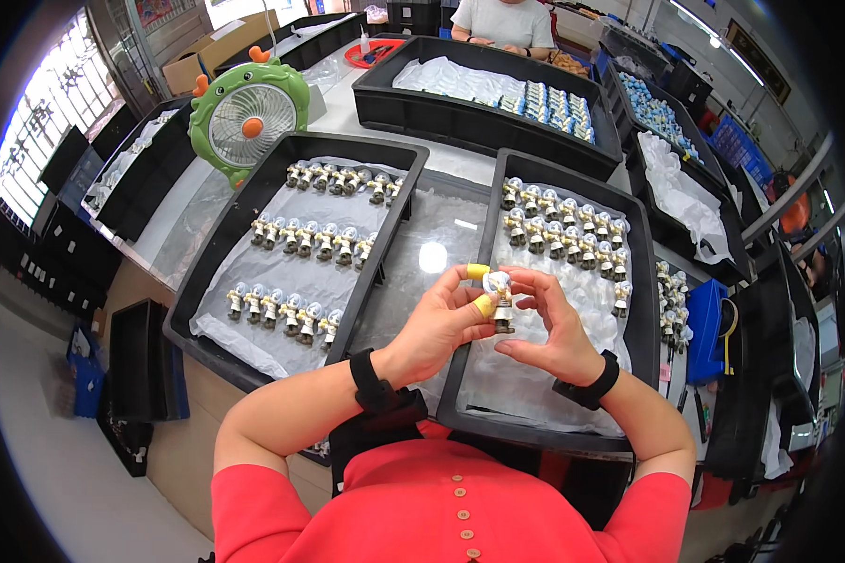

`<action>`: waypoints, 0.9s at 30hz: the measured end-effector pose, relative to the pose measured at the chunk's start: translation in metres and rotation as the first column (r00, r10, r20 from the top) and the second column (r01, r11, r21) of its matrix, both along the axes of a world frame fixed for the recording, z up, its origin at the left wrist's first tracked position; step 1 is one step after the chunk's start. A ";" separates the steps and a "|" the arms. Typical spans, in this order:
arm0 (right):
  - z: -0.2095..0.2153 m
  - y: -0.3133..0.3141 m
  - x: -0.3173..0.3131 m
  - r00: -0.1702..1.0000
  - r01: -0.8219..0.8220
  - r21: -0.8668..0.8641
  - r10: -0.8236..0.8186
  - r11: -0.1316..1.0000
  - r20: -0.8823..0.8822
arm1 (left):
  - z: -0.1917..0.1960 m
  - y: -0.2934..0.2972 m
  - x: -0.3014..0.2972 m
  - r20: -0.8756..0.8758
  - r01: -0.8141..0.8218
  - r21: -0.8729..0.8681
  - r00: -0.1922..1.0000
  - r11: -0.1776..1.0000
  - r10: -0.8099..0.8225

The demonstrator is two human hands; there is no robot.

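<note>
Two hands meet above the near end of the right tray (643, 310), clamped together on one small figurine (500, 298) with a clear domed head and a dark base. The left hand (438, 328) pinches it from the left side; its thumb and forefinger wear yellow finger cots (483, 306), probably to keep prints off the finish. The right hand (556, 330) closes on it from the right, fingertips on the upper body and thumb near the base, so the figurine stands upright between both hands and clear of the tray's white liner. Whether any part is being pressed on or merely checked cannot be told at this size.

Standing rows of like figurines (563, 225) fill the far end of the right tray, well apart from the hands. The left tray (253, 202) holds three more rows on a white sheet (282, 272), spaced so that pieces do not touch. Both black trays sit side by side on the counter (343, 103), within reach. A green desk fan (250, 114) stands behind the left tray. Farther back, a larger black bin (413, 113) carries bagged pieces, and another person (503, 23) works at the far end.
</note>
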State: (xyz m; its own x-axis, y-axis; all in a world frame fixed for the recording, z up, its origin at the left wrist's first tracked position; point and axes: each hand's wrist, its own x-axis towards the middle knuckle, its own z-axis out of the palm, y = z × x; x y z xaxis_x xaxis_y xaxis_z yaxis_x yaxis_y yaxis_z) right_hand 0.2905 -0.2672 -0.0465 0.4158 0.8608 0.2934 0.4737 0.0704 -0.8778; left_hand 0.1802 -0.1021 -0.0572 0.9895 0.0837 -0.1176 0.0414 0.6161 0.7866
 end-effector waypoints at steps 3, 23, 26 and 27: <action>-0.003 -0.001 0.003 1.000 0.016 -0.014 -0.016 1.000 0.020 | 0.000 -0.001 0.000 0.000 0.016 -0.029 1.000 0.999 -0.016; -0.002 0.005 -0.003 0.800 0.119 0.237 -0.235 0.964 0.553 | 0.002 -0.011 -0.001 0.167 -0.028 0.167 0.986 0.986 0.000; -0.003 0.006 -0.003 0.816 0.121 0.238 -0.233 0.964 0.529 | 0.003 -0.010 -0.002 0.172 -0.037 0.187 0.985 0.982 0.004; -0.004 0.006 -0.003 0.823 0.124 0.237 -0.233 0.964 0.518 | 0.004 -0.010 -0.002 0.174 -0.037 0.190 0.985 0.981 0.003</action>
